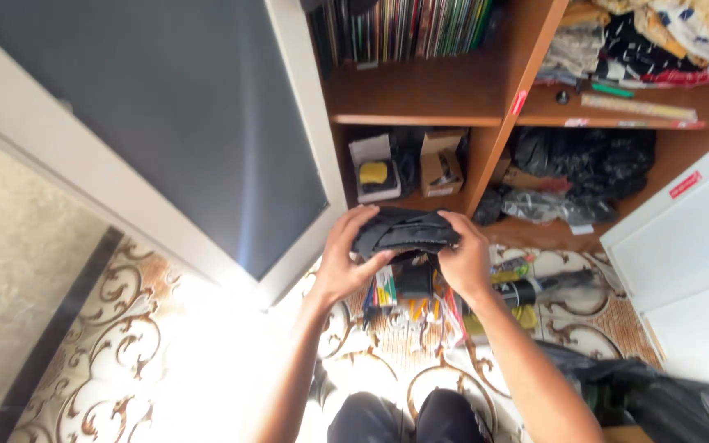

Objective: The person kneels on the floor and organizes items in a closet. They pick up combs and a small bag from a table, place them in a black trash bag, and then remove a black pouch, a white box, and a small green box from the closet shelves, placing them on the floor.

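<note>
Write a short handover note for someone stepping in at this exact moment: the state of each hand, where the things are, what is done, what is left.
Left hand: gripping the left end of a folded black fabric bundle.
Right hand: gripping its right end.
The bundle is held in the air before the wooden shelf unit, above small packets and tools scattered on the patterned floor.
Done: bundle picked up in both hands.
Left: bundle not yet set down; floor items still loose.

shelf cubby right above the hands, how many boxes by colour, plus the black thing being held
white box: 1
brown cardboard box: 1
black bundle, held by left hand and right hand: 1
total: 3
</note>
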